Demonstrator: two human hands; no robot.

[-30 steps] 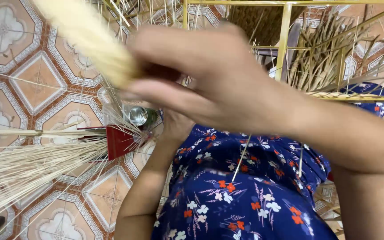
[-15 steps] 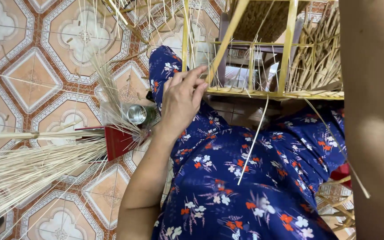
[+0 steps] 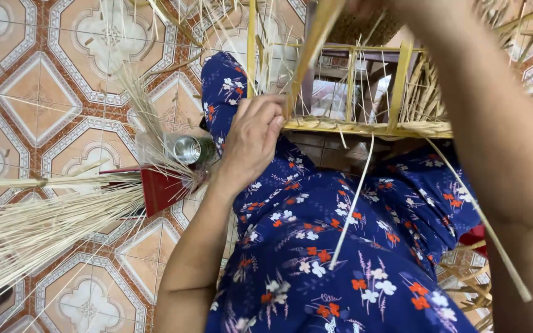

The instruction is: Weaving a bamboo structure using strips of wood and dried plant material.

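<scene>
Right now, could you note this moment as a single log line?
left hand: pinching flat strip at bamboo frame | right hand: hidden, forearm raised | floor: straw bundle

My left hand [image 3: 251, 145] sits near the middle of the frame, a little left of centre, back facing me, fingers [image 3: 265, 110] curled inward at the top in a loose pinch. Its forearm runs down to the lower left edge. My right arm fills the right side, rising from the bottom edge to the upper centre, where my right hand is cut off by the top edge.
</scene>
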